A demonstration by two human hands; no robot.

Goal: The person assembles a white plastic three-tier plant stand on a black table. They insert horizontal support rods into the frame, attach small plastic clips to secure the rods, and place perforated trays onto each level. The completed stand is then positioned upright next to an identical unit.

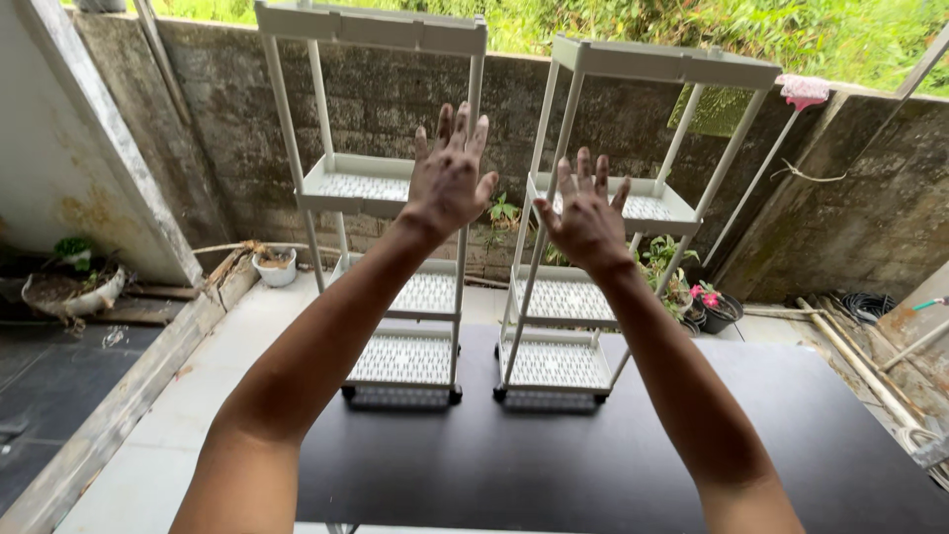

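Two white plastic shelf racks stand side by side on a black table (613, 455). My left hand (450, 173) is raised with fingers spread, in front of the left rack (381, 188), and holds nothing. My right hand (585, 218) is also lifted with fingers apart, in front of the right rack (633, 198), empty too. Neither hand visibly touches a rack. Each rack has several perforated tiers on thin posts.
A mossy concrete wall (840, 208) runs behind the racks. A mop (803, 91) leans at the right. Small pots (275, 265) and a pink-flowered plant (707, 297) sit on the floor. Pipes (860, 361) lie at the right; a bowl-shaped planter (69, 292) at the left.
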